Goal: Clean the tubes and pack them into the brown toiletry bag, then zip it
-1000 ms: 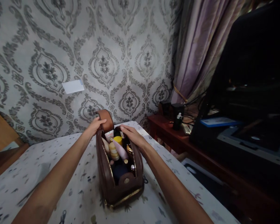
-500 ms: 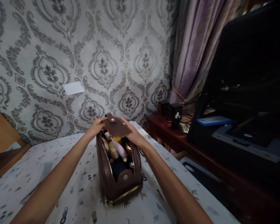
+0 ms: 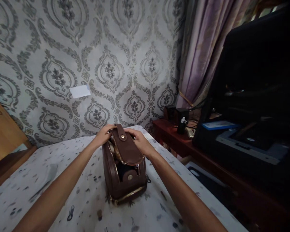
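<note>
A brown leather-look cosmetic bag stands on the patterned bedsheet, its brass-coloured zip undone. Over its opening lies the bag's flap, with a strap and snap button at the far end. Through the gap on the left, part of the contents shows; the flap covers the rest. My left hand grips the far left edge of the bag, fingertips partly hidden behind it. On the other side, my right hand is closed at the far right edge beside the flap, its fingers partly behind the flap.
The white patterned bedsheet spreads around the bag. To the right is a reddish-brown table with small black devices, cables and a large dark screen. A wooden panel stands at the left; patterned wallpaper rises behind.
The flap, held raised at the far end before, now lies down over the opening, hiding the tube and bottles. Both hands stay at the far end of the bag. The view has shifted slightly.
</note>
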A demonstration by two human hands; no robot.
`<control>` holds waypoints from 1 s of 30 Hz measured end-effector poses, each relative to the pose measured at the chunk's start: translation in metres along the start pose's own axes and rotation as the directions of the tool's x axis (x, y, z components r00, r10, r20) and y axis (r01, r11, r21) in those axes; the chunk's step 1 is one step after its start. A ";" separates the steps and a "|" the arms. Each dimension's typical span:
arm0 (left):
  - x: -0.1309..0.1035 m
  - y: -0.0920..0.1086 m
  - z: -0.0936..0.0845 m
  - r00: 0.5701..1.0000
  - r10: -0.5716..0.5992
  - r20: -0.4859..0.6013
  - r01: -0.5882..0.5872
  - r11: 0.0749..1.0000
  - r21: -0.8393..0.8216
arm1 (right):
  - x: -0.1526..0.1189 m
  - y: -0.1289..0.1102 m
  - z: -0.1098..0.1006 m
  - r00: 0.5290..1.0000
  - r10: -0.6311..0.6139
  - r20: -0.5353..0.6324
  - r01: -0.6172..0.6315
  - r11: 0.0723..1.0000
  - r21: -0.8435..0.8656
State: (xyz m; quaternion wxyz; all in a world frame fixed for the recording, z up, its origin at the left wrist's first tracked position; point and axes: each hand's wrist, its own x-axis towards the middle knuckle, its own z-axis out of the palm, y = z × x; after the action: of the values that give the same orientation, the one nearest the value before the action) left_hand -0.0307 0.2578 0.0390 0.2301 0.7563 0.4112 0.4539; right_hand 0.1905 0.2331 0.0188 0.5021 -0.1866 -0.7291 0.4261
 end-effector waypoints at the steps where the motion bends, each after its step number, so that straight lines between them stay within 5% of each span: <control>1: -0.005 0.001 0.001 1.000 0.006 -0.007 -0.006 1.000 0.001 | -0.003 0.001 -0.001 1.000 0.006 -0.007 -0.006 1.000 -0.007; 9: -0.066 0.012 0.033 0.954 0.000 -0.301 0.006 1.000 0.019 | -0.026 0.015 0.000 0.996 0.018 -0.093 -0.027 0.995 -0.095; 18: -0.064 0.016 0.043 0.952 -0.062 -0.300 0.068 0.998 0.010 | -0.034 0.027 0.005 0.991 0.001 -0.135 -0.029 0.979 -0.203; 23: -0.095 0.051 0.051 0.941 -0.089 -0.328 0.102 0.994 0.024 | -0.042 0.026 0.005 0.992 -0.025 -0.121 -0.005 0.971 -0.238; 30: -0.155 0.094 0.090 0.902 -0.008 -0.432 0.106 0.974 0.202 | -0.053 0.023 0.003 0.993 -0.051 -0.108 0.021 0.963 -0.268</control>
State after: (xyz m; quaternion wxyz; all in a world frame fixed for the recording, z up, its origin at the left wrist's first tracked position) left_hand 0.0485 0.0788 -0.0140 0.0621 0.6466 0.5215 0.5532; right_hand 0.2064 0.2075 -0.0302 0.5207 -0.2632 -0.7533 0.3036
